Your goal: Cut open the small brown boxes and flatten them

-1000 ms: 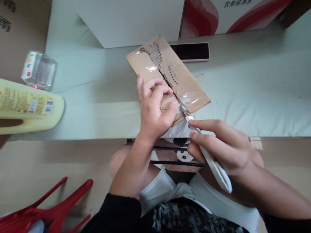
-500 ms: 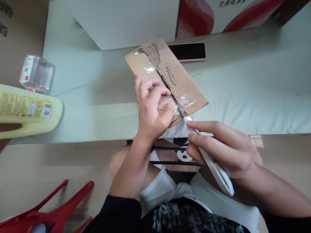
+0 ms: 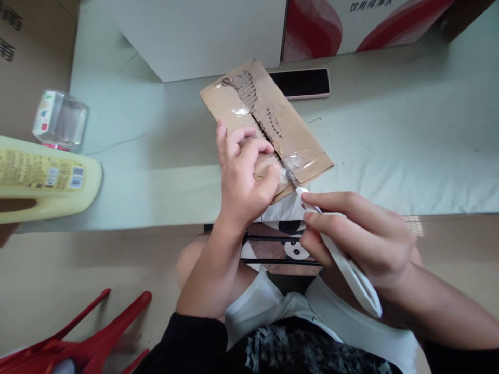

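A flat brown cardboard piece with torn paper and clear tape lies slanted on the pale table. My left hand presses down on its near end, fingers curled and the thumb at the taped edge. My right hand grips a white utility knife, its blade tip at the tape by the cardboard's near corner, right beside my left thumb.
A dark phone lies behind the cardboard. A yellow bottle lies on its side at the left with a clear plastic bottle behind it. White and red-and-white boxes stand at the back. A red chair is lower left.
The knife blade has stayed at the taped near corner, with my right hand shifting slightly. My left hand keeps its hold on the cardboard.
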The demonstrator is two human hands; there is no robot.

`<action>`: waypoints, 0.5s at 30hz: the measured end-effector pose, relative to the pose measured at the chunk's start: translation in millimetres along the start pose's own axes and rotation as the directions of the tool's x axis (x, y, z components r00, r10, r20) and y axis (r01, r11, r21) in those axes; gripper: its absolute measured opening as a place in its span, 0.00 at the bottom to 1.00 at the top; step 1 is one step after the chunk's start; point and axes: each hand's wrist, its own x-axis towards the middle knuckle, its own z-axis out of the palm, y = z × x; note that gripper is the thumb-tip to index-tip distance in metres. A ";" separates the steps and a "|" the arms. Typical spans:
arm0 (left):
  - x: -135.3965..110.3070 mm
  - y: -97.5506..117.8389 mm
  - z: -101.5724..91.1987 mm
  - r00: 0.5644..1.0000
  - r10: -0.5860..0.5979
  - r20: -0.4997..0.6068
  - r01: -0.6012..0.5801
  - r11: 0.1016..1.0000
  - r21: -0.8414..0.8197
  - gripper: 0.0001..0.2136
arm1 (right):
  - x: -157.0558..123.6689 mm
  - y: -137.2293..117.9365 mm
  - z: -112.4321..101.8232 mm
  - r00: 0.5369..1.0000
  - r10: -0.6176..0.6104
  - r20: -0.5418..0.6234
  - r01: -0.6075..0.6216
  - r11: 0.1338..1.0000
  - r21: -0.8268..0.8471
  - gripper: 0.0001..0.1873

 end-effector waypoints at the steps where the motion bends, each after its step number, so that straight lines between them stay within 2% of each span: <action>1: 0.1 0.1 -0.2 1.000 -0.004 0.008 0.004 1.000 -0.003 0.08 | 0.6 0.8 2.9 0.999 -0.014 -0.032 0.014 1.000 0.000 0.03; 4: 0.8 -0.5 -1.6 1.000 -0.011 0.025 0.011 1.000 -0.021 0.08 | 3.5 3.9 13.5 0.994 -0.033 -0.105 0.032 0.999 -0.011 0.07; 7: 1.4 -1.5 -3.0 0.999 -0.016 0.031 0.017 1.000 -0.027 0.07 | 4.2 7.0 17.6 0.992 -0.050 -0.115 0.047 0.999 -0.023 0.09; 11: 1.4 -2.1 -2.5 1.000 -0.001 0.012 0.002 1.000 -0.022 0.07 | -0.5 9.5 8.7 0.990 -0.076 -0.119 0.076 0.997 -0.007 0.05; 15: 0.9 -1.9 -1.0 1.000 -0.002 -0.009 0.002 1.000 -0.023 0.08 | -5.1 11.7 -0.3 0.983 -0.024 -0.184 0.033 0.998 0.049 0.05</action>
